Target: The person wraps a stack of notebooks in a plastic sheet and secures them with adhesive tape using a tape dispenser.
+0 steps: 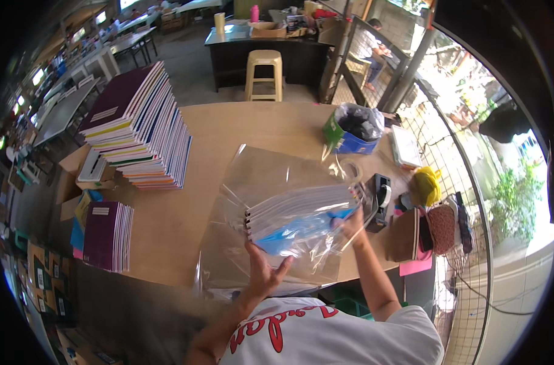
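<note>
In front of me a bundle of spiral-bound notebooks [301, 205], with a blue cover on the near side, lies within clear plastic. The clear plastic bag [277, 164] spreads wide and wrinkled around it. My left hand [266, 271] touches the bundle's near left corner, thumb held apart from the fingers. At the right end, my right hand [349, 226] is closed on the plastic at the notebooks' edge; some of its fingertips are hidden. More clear plastic sheets [222, 261] lie beneath, along the table's near edge.
A tall notebook stack [149, 128] and a shorter purple one [108, 236] stand left on the table [222, 121]. To the right are a tape dispenser [380, 201], a lined box [353, 131], a yellow bundle [426, 185] and a brown bag [405, 234]. A person [369, 52] sits beyond the mesh.
</note>
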Action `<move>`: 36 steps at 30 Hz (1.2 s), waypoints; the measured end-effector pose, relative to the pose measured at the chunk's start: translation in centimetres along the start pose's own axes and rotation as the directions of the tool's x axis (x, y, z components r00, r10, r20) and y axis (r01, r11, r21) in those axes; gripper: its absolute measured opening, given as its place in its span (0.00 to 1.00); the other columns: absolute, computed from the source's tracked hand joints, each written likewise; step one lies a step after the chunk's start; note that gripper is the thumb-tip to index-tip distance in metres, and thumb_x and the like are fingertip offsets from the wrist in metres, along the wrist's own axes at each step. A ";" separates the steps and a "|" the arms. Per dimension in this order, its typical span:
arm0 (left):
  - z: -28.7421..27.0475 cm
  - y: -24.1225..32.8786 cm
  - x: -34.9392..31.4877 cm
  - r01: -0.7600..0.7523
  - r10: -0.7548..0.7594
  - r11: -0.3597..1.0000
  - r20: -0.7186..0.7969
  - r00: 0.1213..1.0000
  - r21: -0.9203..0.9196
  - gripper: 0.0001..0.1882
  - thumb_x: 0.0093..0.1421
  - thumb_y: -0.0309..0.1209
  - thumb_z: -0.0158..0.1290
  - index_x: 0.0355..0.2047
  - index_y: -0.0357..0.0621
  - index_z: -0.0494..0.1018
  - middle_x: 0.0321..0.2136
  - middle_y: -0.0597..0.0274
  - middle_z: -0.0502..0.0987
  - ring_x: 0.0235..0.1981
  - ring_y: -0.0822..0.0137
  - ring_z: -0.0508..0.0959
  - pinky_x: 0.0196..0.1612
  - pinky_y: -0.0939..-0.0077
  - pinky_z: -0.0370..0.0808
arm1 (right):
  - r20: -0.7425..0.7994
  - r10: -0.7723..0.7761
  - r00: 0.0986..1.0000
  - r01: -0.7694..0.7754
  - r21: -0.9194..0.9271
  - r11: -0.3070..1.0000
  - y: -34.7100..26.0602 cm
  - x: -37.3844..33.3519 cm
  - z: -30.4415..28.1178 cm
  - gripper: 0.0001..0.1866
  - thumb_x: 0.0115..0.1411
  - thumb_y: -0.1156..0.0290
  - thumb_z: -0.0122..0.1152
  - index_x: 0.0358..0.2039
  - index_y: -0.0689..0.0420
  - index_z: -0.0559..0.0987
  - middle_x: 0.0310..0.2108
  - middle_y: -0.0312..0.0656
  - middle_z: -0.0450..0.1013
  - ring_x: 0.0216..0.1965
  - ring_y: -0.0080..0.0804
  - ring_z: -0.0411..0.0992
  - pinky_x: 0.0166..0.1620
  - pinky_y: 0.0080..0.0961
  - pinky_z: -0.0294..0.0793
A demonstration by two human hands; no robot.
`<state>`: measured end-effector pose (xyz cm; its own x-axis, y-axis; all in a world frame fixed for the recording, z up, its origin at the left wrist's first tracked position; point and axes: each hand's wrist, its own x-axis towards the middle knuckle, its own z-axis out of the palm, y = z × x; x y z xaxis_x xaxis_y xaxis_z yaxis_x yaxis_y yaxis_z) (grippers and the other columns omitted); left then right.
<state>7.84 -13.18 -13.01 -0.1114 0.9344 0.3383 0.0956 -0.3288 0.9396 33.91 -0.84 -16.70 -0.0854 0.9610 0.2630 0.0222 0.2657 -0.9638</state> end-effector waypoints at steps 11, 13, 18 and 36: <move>-7.4 12.0 9.0 -0.544 0.333 0.585 0.434 0.837 0.602 0.44 0.46 0.42 0.70 0.62 0.48 0.63 0.69 0.40 0.46 0.71 0.42 0.45 0.69 0.39 0.42 | 0.552 -0.341 0.761 0.637 -0.736 0.231 -18.8 -0.6 0.3 0.34 0.40 0.57 0.80 0.49 0.52 0.79 0.64 0.50 0.60 0.67 0.52 0.54 0.68 0.51 0.51; -7.6 14.7 11.8 -0.663 0.134 0.334 0.662 0.737 0.671 0.38 0.45 0.44 0.71 0.56 0.52 0.72 0.68 0.43 0.52 0.70 0.42 0.49 0.68 0.36 0.44 | 0.620 -0.268 0.738 0.673 -0.704 0.225 -23.0 1.4 -0.7 0.24 0.41 0.60 0.79 0.39 0.52 0.81 0.61 0.48 0.64 0.66 0.52 0.56 0.67 0.51 0.52; -5.8 19.1 15.7 -0.647 0.372 0.593 0.550 0.748 0.479 0.21 0.48 0.40 0.68 0.43 0.52 0.81 0.57 0.55 0.72 0.57 0.44 0.71 0.59 0.51 0.68 | 0.380 -0.486 0.787 0.595 -0.675 0.435 -27.4 4.1 -1.6 0.16 0.45 0.65 0.77 0.31 0.56 0.80 0.48 0.49 0.75 0.59 0.53 0.64 0.58 0.45 0.65; 0.2 -2.2 2.3 -0.280 0.364 0.911 -0.271 0.891 0.302 0.53 0.47 0.59 0.68 0.60 0.40 0.53 0.59 0.48 0.51 0.60 0.50 0.56 0.59 0.52 0.62 | 0.797 -0.232 0.557 0.830 -0.543 0.126 -22.4 -0.7 8.5 0.19 0.43 0.64 0.69 0.38 0.52 0.81 0.38 0.35 0.75 0.48 0.31 0.69 0.53 0.41 0.63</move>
<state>7.59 -10.27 -14.29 -0.3324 0.6757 0.6580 0.4175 -0.5201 0.7451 24.97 -8.08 4.33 -0.8471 0.4125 0.3352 0.4728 0.8729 0.1207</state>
